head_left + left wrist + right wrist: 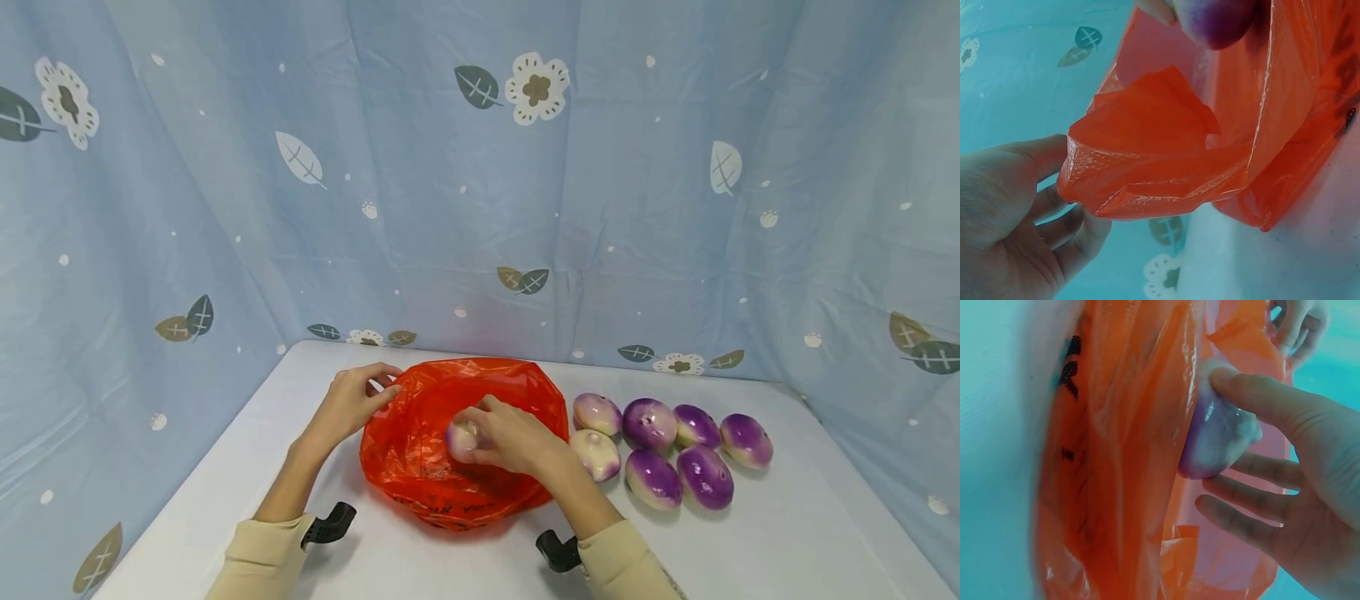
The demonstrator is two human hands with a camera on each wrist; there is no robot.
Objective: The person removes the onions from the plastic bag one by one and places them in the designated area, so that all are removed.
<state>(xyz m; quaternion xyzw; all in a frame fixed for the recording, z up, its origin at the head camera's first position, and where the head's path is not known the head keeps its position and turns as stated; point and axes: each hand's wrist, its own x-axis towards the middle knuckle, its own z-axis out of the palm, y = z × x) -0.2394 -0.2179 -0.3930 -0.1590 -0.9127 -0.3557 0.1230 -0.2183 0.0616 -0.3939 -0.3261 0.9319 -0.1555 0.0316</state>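
While left hand [352,404] pinches bag [420,417], onion [461,440] half-hidden.

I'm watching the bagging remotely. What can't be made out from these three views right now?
- Bottom of the red bag: head view, hidden by its walls and the right hand; whether anything lies inside is unknown.
- Held purple-and-white piece: cut off by the top edge in the left wrist view, partly covered by fingers elsewhere.
- Black print on the bag: blurred and creased, unreadable.
- Left hand: its fingertips sit behind the bag rim.
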